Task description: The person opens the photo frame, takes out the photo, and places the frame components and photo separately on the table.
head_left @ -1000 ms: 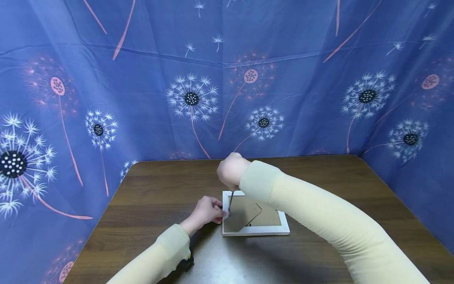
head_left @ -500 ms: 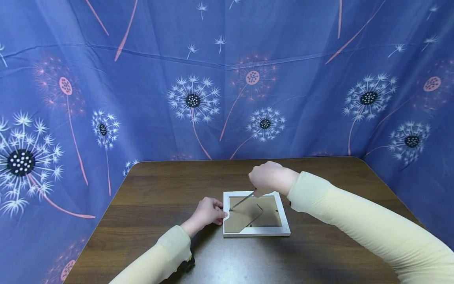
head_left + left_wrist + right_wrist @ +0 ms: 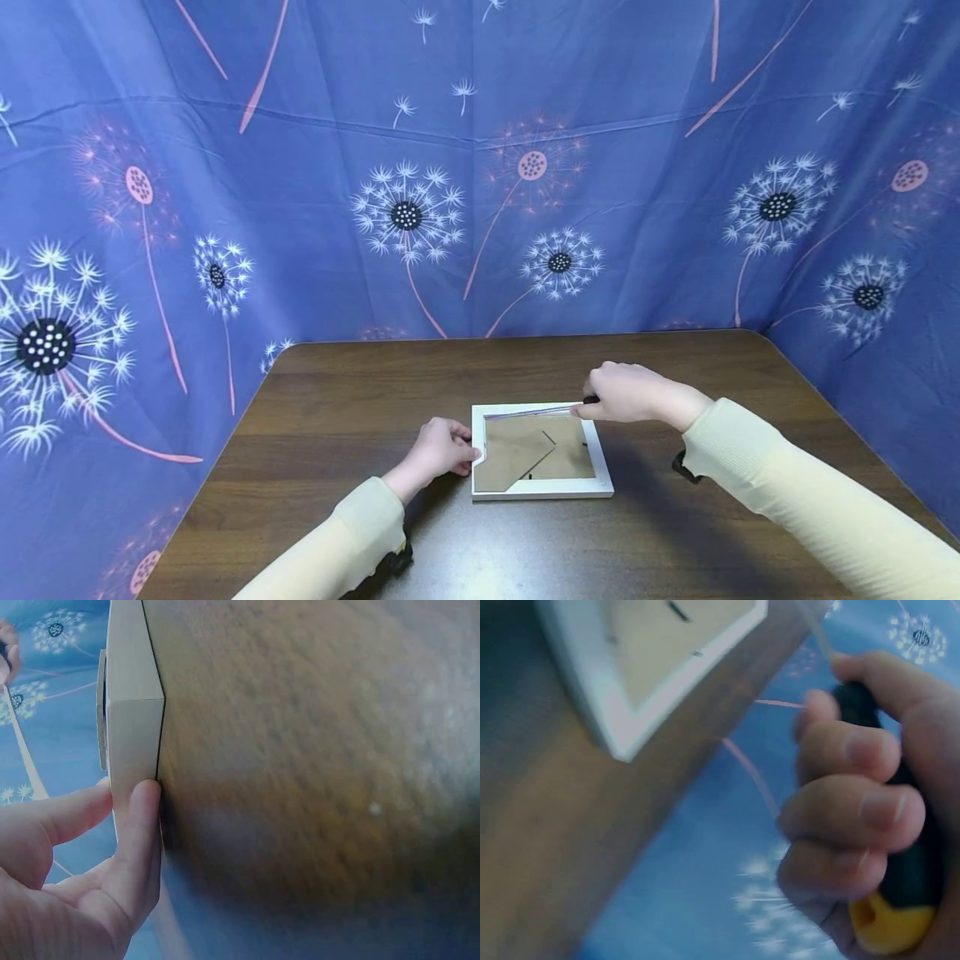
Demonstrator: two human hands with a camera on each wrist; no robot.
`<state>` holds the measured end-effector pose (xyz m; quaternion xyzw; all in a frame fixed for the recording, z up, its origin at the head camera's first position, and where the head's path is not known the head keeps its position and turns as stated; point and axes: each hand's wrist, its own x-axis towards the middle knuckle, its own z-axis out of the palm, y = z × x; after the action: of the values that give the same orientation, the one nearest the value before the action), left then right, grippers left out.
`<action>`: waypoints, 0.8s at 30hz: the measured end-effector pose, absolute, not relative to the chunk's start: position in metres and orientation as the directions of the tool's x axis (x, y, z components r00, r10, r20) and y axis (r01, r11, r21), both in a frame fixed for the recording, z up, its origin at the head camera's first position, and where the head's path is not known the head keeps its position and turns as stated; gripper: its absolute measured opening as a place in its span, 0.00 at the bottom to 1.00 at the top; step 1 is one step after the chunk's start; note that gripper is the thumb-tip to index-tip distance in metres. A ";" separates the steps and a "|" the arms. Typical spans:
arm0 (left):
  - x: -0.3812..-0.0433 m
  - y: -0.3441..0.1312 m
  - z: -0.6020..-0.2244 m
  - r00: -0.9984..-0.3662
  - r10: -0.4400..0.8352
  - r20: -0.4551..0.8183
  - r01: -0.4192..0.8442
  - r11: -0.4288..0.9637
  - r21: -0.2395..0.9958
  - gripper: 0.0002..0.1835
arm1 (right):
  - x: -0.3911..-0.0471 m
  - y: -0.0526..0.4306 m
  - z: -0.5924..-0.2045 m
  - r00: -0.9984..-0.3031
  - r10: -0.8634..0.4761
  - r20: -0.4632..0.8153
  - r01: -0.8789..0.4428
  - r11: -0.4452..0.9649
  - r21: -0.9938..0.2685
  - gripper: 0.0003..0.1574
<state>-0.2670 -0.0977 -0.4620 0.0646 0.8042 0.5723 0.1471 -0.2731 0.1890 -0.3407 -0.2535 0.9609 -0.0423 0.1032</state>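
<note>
Picture frame [image 3: 551, 485], white, lying flat on wooden table [image 3: 360, 392], back side up, slightly right of centre in head view. Tan backing board [image 3: 573, 467] set inside white rim; tan easel stand [image 3: 497, 473] folded over it, overlapping rim at near left corner. Small dark tabs [image 3: 530, 477] at near and right inner edges.

Left hand [image 3: 438, 447] gripping frame's left edge: thumb on top of rim, forefinger against outer side wall, clamped together on it.

Screwdriver [image 3: 915, 874], black-and-yellow handle, held in right hand [image 3: 630, 393], fingers curled tight around handle, one digit reaching base of shaft. Shaft nearly level, pointing left along frame's far rim, tip near far left inner corner. Tip touching frame or just above: cannot tell.

Pale yellow sleeves [image 3: 810, 500] on both arms, dark object [image 3: 684, 468] under right cuff. Blue dandelion-print cloth [image 3: 307, 208] hanging behind table. Right wrist view somewhat blurred.
</note>
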 end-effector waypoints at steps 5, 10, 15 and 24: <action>-0.267 -0.098 -0.463 -0.947 0.272 -0.168 -0.074 0.325 0.943 0.16 | -0.268 0.208 -0.372 -0.865 -0.498 -0.066 -0.459 0.836 -0.301 0.24; -0.267 -0.098 -0.464 -0.947 0.270 -0.173 -0.081 0.323 0.943 0.17 | -0.259 0.214 -0.391 -0.881 -0.473 -0.004 -0.450 0.841 -0.300 0.21; -0.266 -0.097 -0.465 -0.951 0.262 -0.166 -0.076 0.322 0.944 0.17 | -0.251 0.213 -0.403 -0.897 -0.442 0.020 -0.428 0.856 -0.290 0.18; -0.263 -0.096 -0.466 -0.953 0.258 -0.162 -0.074 0.319 0.945 0.17 | -0.243 0.213 -0.426 -0.897 -0.438 0.066 -0.437 0.851 -0.291 0.23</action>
<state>-0.2627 -0.0959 -0.4663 0.0573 0.7995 0.5806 0.1429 -0.2432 0.2128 -0.4255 -0.2273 0.9620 -0.1510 0.0014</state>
